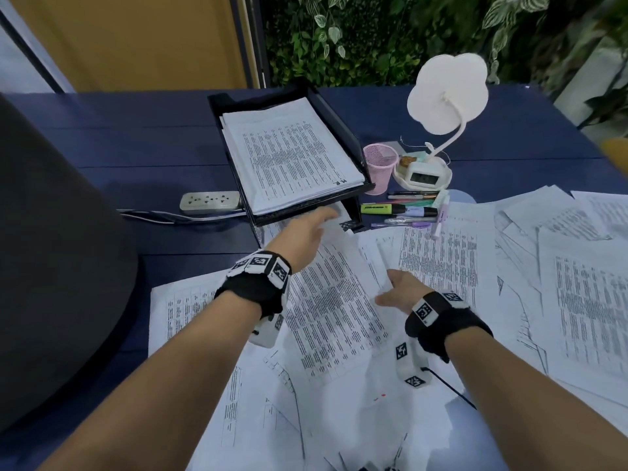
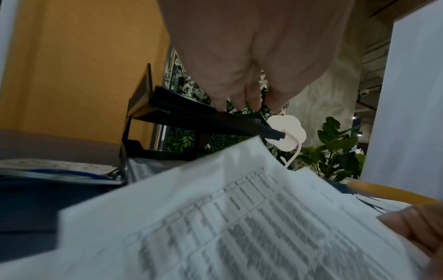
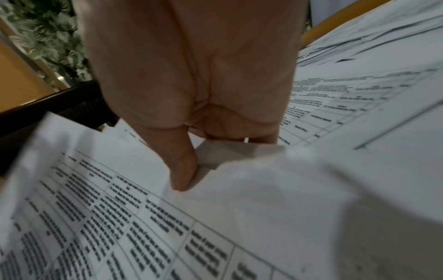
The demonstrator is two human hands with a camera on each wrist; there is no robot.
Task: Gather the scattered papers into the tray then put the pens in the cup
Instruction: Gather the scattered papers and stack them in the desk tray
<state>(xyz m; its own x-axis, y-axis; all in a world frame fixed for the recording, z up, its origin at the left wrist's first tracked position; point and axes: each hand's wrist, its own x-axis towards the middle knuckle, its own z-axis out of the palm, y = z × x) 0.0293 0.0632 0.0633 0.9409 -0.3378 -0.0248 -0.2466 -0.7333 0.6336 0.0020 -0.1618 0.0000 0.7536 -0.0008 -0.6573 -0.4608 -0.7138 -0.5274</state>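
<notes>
The right hand is pinching the near edge of a printed sheet, thumb on top and fingers curled under it, while the left hand, fingers straight and released, is reaching over the sheet's far end just in front of the black tray. The tray is already holding a stack of papers; many more are lying scattered on the tabletop in front of it and to its right. To do this step well, the left hand should probably be steadying the far corner so the sheet is not buckling, and the lifted edge should be clearing the tray's front lip before sliding in squarely. The pens and pink cup, just right of the tray, are waiting for later.
</notes>
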